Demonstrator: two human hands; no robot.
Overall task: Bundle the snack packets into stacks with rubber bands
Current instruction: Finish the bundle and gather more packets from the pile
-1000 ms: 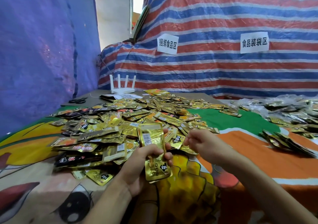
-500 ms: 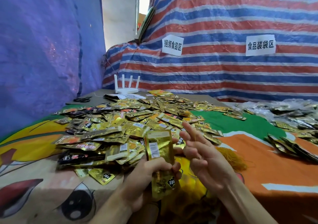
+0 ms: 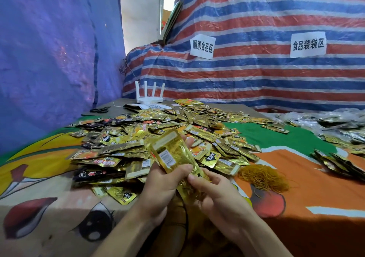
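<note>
Packets in gold foil lie in a loose pile (image 3: pixel 126 138) on the worktop (image 3: pixel 39 213), to the left of the fingers (image 3: pixel 175 170) and beyond them, overlapping at all angles. The left hand (image 3: pixel 160 187) grips a stack (image 3: pixel 173 156) of these packets, thumb curled across the near face and the other fingers wrapped behind, so the stack stands tilted with its top leaning left and away. The right hand (image 3: pixel 215 195) meets the stack's lower end, and its thumb and forefinger appear to pinch the bottom edge; whether a band is already looped there cannot be told. Judged from the pictures, each packet is light, thin and pliable, with a glossy skin that should slide readily against its neighbours, so a stack held loosely is likely to fan out or shed packets. The sound hold is across the middle of the flat faces, squeezing front to back, with the edges squared first. The sealed margins look stiffer than the bellies and would take a band's pressure better. Just right of the right-hand fingers lies a tangled heap of yellow rubber bands (image 3: pixel 262 177), soft, stretchy and liable to lift in clumps. Well to the right sit further packets (image 3: pixel 339 164), apparently gathered in bundles already.
</note>
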